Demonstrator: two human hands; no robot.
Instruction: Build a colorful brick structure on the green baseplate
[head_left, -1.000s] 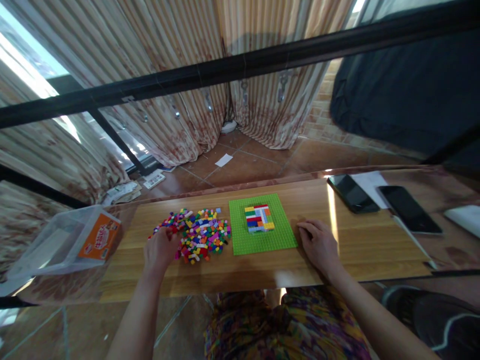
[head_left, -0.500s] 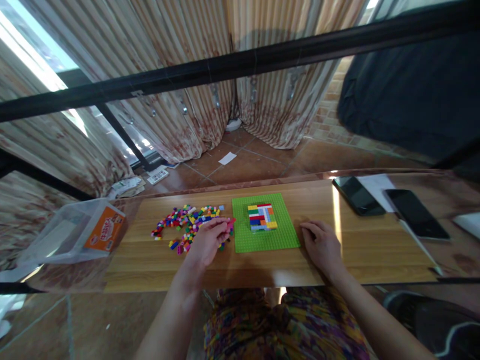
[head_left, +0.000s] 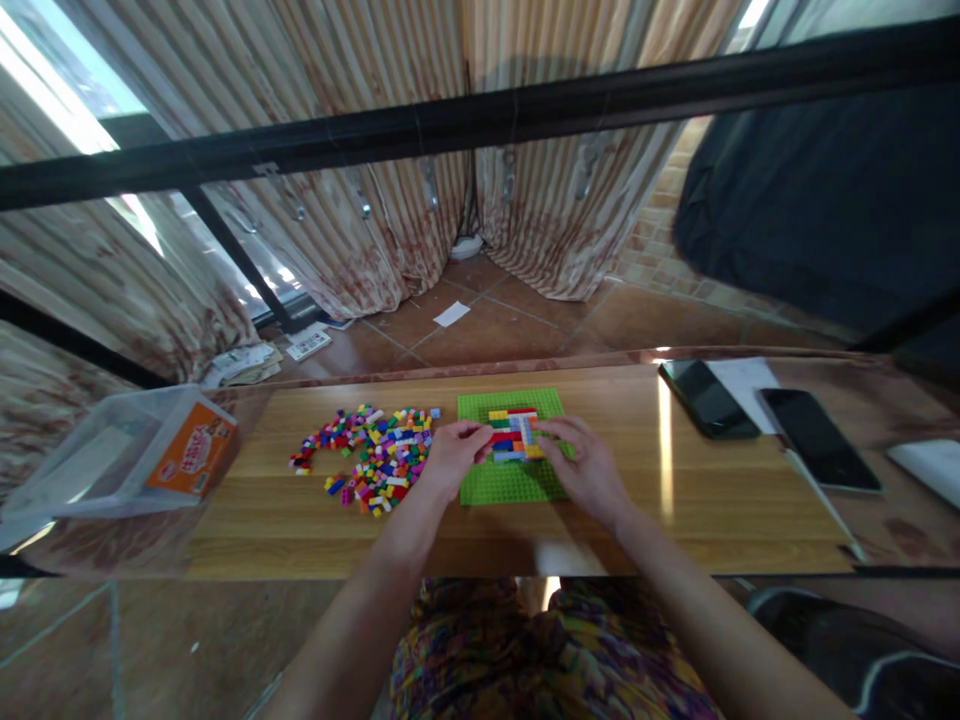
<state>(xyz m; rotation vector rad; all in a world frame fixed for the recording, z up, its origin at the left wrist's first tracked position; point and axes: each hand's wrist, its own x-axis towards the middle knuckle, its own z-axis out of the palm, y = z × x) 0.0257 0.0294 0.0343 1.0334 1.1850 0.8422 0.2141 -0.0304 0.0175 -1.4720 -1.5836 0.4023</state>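
A green studded baseplate (head_left: 480, 488) lies on the wooden tabletop, carrying a flat patch of multicoloured building bricks (head_left: 515, 422). My left hand (head_left: 459, 450) is over the plate's left part, thumb and fingers pinched at the left side of the patch. A small red brick (head_left: 492, 438) shows at those fingertips, partly hidden. On the other side, my right hand (head_left: 585, 465) reaches in with thumb and fingers apart, the tips at the right edge of the patch; whether they touch it I cannot tell. Left of the plate spreads a pile of loose bricks (head_left: 397, 450).
A clear plastic box (head_left: 97, 450) with an orange label stands at the left end. Two dark phones (head_left: 709, 398) and a white paper (head_left: 742, 375) lie to the right. A black bar (head_left: 450, 125) crosses beyond the table (head_left: 300, 540).
My left hand has moved right with the red brick, from beside the pile onto the patch. My right hand has left the tabletop, moved left to the patch and spread its fingers.
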